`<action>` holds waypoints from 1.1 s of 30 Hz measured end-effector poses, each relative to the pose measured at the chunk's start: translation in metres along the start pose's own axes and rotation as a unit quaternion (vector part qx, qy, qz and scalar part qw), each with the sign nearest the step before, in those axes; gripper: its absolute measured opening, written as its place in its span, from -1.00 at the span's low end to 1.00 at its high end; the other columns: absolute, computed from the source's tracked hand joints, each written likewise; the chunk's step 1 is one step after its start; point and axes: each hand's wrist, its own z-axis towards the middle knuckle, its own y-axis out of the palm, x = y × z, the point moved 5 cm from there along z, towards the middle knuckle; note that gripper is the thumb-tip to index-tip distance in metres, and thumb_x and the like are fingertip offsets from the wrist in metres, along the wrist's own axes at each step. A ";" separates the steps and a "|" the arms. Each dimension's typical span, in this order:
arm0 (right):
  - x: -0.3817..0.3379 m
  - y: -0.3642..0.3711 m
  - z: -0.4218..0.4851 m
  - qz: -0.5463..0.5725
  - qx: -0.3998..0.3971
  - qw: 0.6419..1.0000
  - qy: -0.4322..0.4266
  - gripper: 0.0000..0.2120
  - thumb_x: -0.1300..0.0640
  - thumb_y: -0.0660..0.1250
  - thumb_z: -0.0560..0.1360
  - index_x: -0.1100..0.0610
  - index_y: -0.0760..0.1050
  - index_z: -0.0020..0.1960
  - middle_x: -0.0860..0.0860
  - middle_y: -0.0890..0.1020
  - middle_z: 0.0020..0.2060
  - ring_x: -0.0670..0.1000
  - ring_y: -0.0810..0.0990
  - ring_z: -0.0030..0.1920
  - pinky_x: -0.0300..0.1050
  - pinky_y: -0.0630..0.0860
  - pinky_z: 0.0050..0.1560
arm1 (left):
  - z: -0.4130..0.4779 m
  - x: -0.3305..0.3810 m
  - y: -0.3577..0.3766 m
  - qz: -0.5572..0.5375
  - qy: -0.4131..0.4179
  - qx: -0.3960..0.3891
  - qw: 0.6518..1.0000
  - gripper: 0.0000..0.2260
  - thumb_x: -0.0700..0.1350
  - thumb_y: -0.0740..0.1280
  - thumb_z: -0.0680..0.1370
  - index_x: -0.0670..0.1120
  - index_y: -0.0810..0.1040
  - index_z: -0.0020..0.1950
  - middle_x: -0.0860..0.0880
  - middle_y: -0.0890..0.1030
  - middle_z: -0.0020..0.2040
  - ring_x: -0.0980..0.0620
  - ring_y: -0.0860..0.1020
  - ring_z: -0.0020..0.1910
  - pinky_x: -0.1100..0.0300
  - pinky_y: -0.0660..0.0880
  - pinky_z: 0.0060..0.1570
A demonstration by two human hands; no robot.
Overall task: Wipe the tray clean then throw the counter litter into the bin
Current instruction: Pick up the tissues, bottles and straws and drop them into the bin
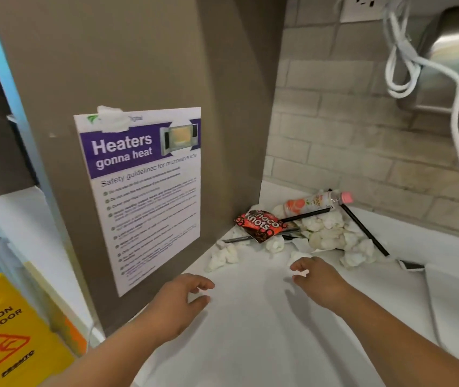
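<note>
Crumpled tissues (326, 236) and a drink bottle (314, 203) are lying on the desk (250, 331) around the Choco Knots wrapper (261, 225). Near it, the left hand (178, 300) is hanging with loose, empty fingers (203, 283); the right hand (317, 280) is pinching a tissue scrap (302, 273).

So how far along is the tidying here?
The tray wipe cannot be judged; no tray clearly shows. In hand: left hand and right hand reach toward the litter. To do: snack wrapper, bottle, black straws and crumpled tissues lie on the counter; no bin in view.

Left hand (179, 298), right hand (317, 277), both loosely curled
</note>
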 end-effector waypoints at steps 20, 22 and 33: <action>0.033 0.016 0.065 -0.142 0.008 0.988 -0.066 -0.71 0.04 0.27 0.53 -0.09 0.43 0.25 -0.08 0.31 0.22 0.00 0.33 0.10 -0.16 0.42 0.16 | 0.095 -0.005 0.060 0.215 0.014 -0.014 0.976 -0.32 0.03 0.25 0.56 0.08 -0.08 0.55 0.09 0.16 0.49 0.05 0.14 0.47 0.15 0.23 0.40; 0.029 0.015 0.071 -0.137 0.010 0.989 -0.060 -0.81 0.10 0.29 0.51 -0.05 0.47 0.12 -0.07 0.33 0.13 0.00 0.35 0.08 -0.16 0.44 0.10 | 0.093 -0.004 0.058 0.239 0.020 -0.001 0.971 -0.32 0.05 0.23 0.56 0.09 -0.12 0.55 0.09 0.28 0.38 0.03 0.24 0.36 0.15 0.32 0.30; -0.002 0.025 0.099 -0.172 -0.049 0.983 -0.045 -0.36 0.12 0.15 0.53 -0.16 -0.04 0.51 0.01 0.07 0.48 0.18 0.31 0.30 0.01 0.37 0.29 | 0.100 0.005 0.052 0.194 0.069 0.001 0.979 -0.54 -0.05 0.28 0.52 0.09 0.22 0.38 0.12 0.29 0.40 0.07 0.25 0.40 0.24 0.26 0.29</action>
